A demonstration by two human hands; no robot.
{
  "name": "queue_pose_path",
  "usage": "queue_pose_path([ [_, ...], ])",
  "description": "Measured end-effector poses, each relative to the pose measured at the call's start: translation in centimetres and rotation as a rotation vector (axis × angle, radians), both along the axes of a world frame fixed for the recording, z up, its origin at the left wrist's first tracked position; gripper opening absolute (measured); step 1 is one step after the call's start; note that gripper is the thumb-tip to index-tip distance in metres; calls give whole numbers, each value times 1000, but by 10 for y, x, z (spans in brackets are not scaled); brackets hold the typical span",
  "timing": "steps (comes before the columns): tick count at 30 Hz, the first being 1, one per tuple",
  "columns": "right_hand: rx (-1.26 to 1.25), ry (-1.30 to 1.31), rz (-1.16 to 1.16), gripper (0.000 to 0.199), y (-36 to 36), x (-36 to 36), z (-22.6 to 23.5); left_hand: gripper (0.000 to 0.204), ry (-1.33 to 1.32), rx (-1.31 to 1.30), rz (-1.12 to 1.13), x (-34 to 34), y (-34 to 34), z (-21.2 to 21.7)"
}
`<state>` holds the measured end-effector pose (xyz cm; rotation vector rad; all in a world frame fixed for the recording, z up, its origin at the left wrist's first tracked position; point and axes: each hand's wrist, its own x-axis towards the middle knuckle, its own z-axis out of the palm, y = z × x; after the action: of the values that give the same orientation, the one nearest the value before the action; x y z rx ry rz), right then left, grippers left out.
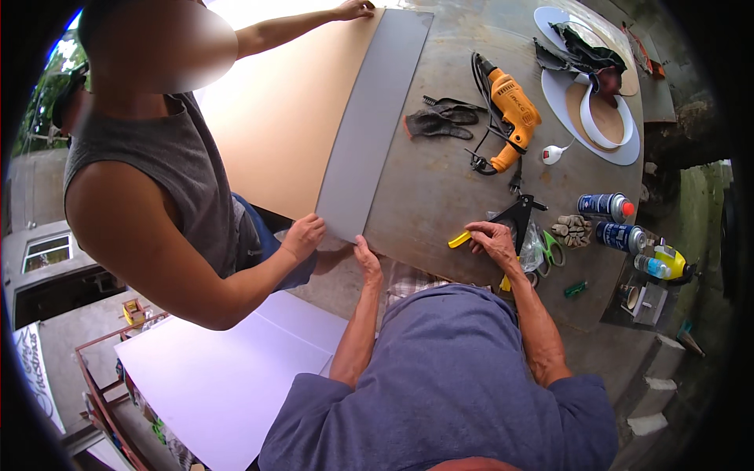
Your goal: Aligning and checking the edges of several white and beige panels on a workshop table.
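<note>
Two bare hands of the person wearing the camera work at the near edge of a round, rust-stained metal table (440, 188), seen from the head view. The left hand (367, 259) lies with fingers loosely curled, thumb up, against the near corner of a long, flat, matte grey strip (369, 125) that runs away across the table's left part; whether it pinches the strip or only presses on it cannot be told. The right hand (493, 239), right of that corner, has its fingers bent down over a small yellow plastic utility knife (460, 239), whose tip juts out to the left; beside the fingers stands a black triangular square (518, 213).

A co-worker in a grey sleeveless shirt stands left of the table. One of this person's hands (303, 234) grips the strip's near corner just left of the wearer's left hand, and the other hand (353, 9) rests at its far end. Under the strip lies a smooth pale tan board (275, 118).

Farther onto the table lie dark fabric gloves (440, 119) and an orange corded drill (512, 110). At the table's right edge lie two blue spray cans (609, 220) and green-handled scissors (554, 250). White and tan rings (601, 118) sit at the far right.
</note>
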<state>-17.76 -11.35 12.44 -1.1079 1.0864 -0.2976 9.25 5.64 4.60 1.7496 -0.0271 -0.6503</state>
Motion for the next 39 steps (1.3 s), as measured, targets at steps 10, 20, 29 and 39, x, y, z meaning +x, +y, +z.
queue_pose_path([
  [10,-44,-62,35,21,5,2,-1,65,-45,12,-105,2,7,5],
  [20,-34,-1,44,23,5,5,-1,59,-70,-12,-83,1,8,12],
  [29,-39,-3,53,24,6,5,2,57,-36,-82,-81,2,9,9],
  [39,-49,19,28,24,6,5,0,63,-110,-111,-146,5,9,1],
])
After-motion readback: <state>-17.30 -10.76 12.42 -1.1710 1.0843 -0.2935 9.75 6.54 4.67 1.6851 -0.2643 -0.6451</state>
